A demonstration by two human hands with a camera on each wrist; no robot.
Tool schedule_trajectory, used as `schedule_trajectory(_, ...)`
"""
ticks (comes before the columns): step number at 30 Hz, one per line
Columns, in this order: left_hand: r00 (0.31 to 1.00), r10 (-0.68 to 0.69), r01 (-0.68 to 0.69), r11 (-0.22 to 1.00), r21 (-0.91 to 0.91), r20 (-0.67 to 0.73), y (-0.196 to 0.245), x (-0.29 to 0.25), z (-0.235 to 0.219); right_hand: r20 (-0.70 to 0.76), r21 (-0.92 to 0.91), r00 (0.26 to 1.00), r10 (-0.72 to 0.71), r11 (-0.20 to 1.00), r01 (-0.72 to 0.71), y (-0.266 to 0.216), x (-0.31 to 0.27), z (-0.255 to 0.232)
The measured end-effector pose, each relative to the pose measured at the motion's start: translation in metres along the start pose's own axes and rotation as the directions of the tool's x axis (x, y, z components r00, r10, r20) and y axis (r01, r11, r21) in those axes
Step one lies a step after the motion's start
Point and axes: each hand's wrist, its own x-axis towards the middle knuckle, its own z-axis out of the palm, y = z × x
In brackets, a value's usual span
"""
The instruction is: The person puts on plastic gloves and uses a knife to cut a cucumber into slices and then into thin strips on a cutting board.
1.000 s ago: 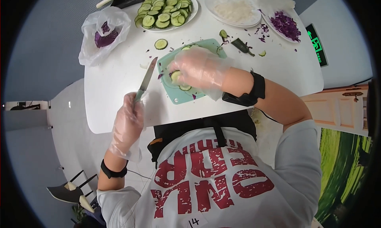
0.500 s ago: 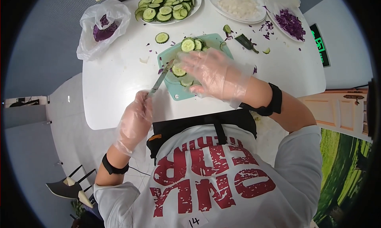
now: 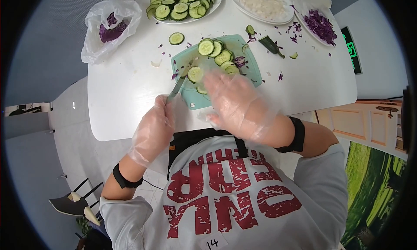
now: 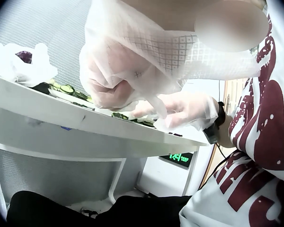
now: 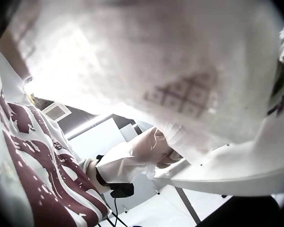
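Observation:
In the head view my gloved left hand (image 3: 154,126) grips a knife (image 3: 176,88), whose blade reaches over the left edge of a green cutting board (image 3: 193,101). Cucumber slices (image 3: 223,56) lie in a curved row on the board, and another slice (image 3: 195,74) sits beside the knife tip. My right hand (image 3: 239,102), in a clear plastic glove, is over the board's near right part, fingers extended and slightly blurred. It hides part of the board. In the left wrist view the left hand (image 4: 116,78) has its fingers curled; the glove fills most of the right wrist view.
A plate of cucumber slices (image 3: 182,8), a plate of pale shreds (image 3: 263,6) and shredded purple cabbage (image 3: 319,27) stand along the back. A plastic bag (image 3: 93,41) holds purple cabbage at left. A cucumber end piece (image 3: 271,46) and scattered scraps lie right of the board.
My left hand has moved right, bringing the knife blade over the board. The right hand has straightened its fingers and drawn back toward the body, uncovering the row of cucumber slices.

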Motion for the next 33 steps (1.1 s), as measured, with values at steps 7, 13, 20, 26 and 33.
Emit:
schedule_trajectory(7,0.996,0.087,-0.085,0.995,0.058,-0.036,-0.003,0.0,0.007,-0.062,-0.032,0.998,-0.016,0.999,0.014,-0.007,-0.001,0.024)
schedule_trajectory(13,0.998,0.051,-0.051,0.999,0.016,-0.04,-0.001,-0.001,0.007,-0.1,0.011,0.995,0.027,1.0,-0.026,-0.014,0.006,0.023)
schedule_trajectory(20,0.997,0.074,-0.071,0.991,0.11,-0.024,0.007,-0.001,0.002,-0.061,0.058,0.997,0.039,0.998,-0.036,-0.011,0.008,0.022)
schedule_trajectory(26,0.998,0.059,-0.061,0.978,0.199,0.018,0.014,0.009,0.0,-0.055,0.119,0.997,0.046,0.992,-0.039,-0.01,0.01,0.021)
schedule_trajectory(33,0.998,0.069,-0.066,0.972,0.227,-0.002,0.011,0.007,-0.003,-0.054,0.188,0.997,0.057,0.981,-0.046,-0.008,0.01,0.02)
